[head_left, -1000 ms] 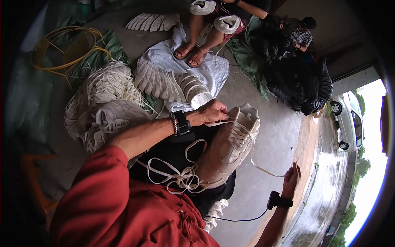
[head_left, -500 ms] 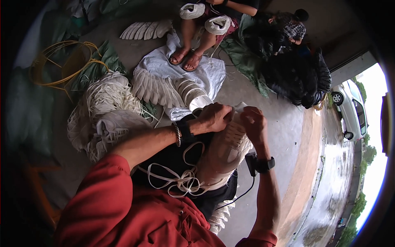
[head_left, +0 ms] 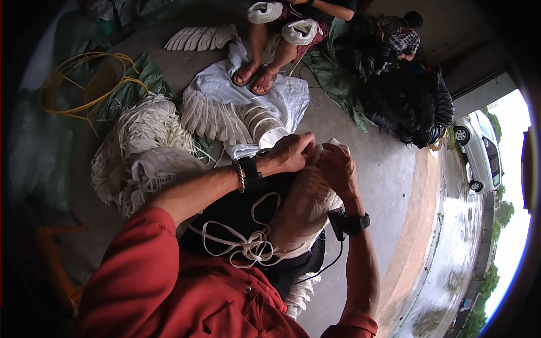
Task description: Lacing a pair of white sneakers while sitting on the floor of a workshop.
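Note:
A pale shoe upper [head_left: 307, 200] lies over my knee, its far end pointing away from me. My right hand [head_left: 337, 169] is closed at that far end, fingers curled against the white edge. Just left of it, my left hand [head_left: 288, 153] is pinched closed beside the upper; what its fingertips hold is hidden. A thin pale strip crosses the upper between the hands. Loose white shoelaces [head_left: 253, 248] lie looped and bunched on my dark-covered lap, next to the upper's near end.
A heap of white laces and uppers [head_left: 149, 127] is at my left. Ahead, stacked uppers [head_left: 217, 121] lie on a white sack [head_left: 293, 104] by a seated person's sandalled feet [head_left: 253, 79]. Black uppers [head_left: 406, 104] are piled far right. A yellow frame [head_left: 90, 104] stands left.
Both hands have shifted slightly; my right hand moved left and a little lower along the upper's far end. My left hand rose a little and drew slightly apart from it.

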The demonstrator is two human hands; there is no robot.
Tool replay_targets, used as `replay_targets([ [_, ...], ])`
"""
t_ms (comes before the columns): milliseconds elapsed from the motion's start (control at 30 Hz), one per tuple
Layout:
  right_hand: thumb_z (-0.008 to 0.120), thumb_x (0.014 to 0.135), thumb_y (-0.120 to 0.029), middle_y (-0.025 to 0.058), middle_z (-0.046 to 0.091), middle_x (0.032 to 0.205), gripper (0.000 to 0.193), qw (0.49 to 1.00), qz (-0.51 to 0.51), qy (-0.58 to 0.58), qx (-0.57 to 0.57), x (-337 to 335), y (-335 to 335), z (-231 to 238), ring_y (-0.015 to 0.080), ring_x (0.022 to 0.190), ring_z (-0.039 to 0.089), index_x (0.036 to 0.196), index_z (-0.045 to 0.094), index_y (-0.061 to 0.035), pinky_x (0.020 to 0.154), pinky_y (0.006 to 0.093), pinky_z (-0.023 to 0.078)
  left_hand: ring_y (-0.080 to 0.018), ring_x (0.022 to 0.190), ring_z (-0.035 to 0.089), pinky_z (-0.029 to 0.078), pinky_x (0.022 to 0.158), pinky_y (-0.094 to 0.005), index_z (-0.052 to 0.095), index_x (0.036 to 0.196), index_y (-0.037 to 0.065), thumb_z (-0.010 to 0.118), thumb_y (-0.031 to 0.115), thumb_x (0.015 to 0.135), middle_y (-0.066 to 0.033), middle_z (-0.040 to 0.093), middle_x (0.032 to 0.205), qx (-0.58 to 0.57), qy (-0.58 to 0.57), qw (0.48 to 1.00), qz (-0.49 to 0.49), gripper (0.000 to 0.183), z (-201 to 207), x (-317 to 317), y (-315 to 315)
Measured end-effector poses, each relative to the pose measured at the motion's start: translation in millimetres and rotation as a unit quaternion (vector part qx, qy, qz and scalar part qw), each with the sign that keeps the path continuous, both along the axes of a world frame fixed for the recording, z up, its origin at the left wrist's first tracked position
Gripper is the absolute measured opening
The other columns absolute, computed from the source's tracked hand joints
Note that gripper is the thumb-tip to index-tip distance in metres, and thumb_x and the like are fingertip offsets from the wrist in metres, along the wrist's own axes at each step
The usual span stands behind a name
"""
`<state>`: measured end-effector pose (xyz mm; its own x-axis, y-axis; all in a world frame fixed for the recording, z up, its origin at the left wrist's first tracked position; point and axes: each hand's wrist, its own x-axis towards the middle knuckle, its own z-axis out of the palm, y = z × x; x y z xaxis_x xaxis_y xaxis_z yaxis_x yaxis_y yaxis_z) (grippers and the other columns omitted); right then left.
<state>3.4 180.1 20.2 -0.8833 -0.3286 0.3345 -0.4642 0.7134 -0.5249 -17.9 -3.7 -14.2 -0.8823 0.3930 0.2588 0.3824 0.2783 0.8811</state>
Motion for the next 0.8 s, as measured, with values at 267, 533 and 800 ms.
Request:
replay_targets([
  [267,0.066,0.072,-0.005,0.0129,0.060,0.107,0.010,0.995,0.007,0.095,0.029,3.1,13.3,8.0,0.0330,0.098,0.057,0.081,0.062,-0.0039,0.083,0.0414,0.046,-0.0304,0.095,0.060,0.047,0.082,-0.0368,0.059,0.101,0.006,0.063,0.002,0.071,-0.0130,0.060,0.098,-0.067,0.117,0.983,-0.123,0.030,11.7,-23.4,-10.1],
  [533,0.063,0.080,0.000,0.0111,0.064,0.099,0.010,0.988,-0.138,0.042,-0.049,45.1,82.6,60.5,0.0234,0.084,0.064,0.090,0.063,0.0010,0.076,0.0337,0.052,-0.0254,0.092,0.061,0.049,0.080,-0.0329,0.059,0.110,0.003,0.063,0.004,0.074,-0.0127,0.059,0.106,-0.040,0.112,0.990,-0.070,0.037,38.6,-6.7,3.8],
  [800,0.060,0.084,-0.003,0.0057,0.065,0.071,0.009,0.916,-0.121,-0.192,-0.330,72.9,54.4,60.0,0.0083,0.058,0.055,0.086,0.065,0.0049,0.049,0.0216,0.041,-0.0123,0.060,0.060,0.045,0.057,-0.0270,0.062,0.084,-0.002,0.054,0.013,0.091,-0.0069,0.063,0.064,0.052,0.015,0.983,-0.174,0.019,80.1,21.8,39.9],
])
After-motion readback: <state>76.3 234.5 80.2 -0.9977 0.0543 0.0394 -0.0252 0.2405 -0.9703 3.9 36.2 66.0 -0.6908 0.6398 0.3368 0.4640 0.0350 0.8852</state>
